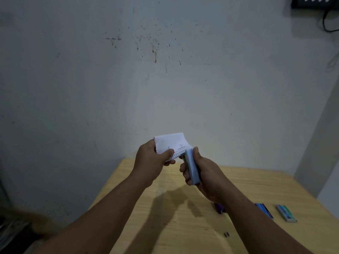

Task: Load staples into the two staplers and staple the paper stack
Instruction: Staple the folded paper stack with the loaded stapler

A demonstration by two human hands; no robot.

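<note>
Left hand [153,158]: it is lifted above the table and pinches the paper [171,145]. The thumb lies on the front of the sheets and the other fingers are curled behind them.
Right hand [203,171]: its fingers are curled around the blue stapler [192,167], with the thumb along the right side and the fingertips showing on the left side.
Paper: a small white stack with printed text, held in the air in front of the wall, above the far edge of the table. Its lower right corner goes into the mouth of the blue stapler.
Blue stapler: it stands almost upright in the right hand, its front end touching the paper. I cannot tell if it is pressed fully closed.
Purple stapler [219,208]: it lies on the table, mostly hidden behind the right forearm.
Staple boxes: a blue box [264,209] and a green box [286,212] lie on the right part of the table, near each other but apart.
Staples [226,234]: a small metal piece lies on the table, nearer to the camera than the boxes.
Table [183,226]: light wood, it stands against the wall.
Wall [146,79]: pale grey, with brown spots in the upper middle.
Dark device [314,2]: it hangs in the top right corner, with a cable going down from it.
</note>
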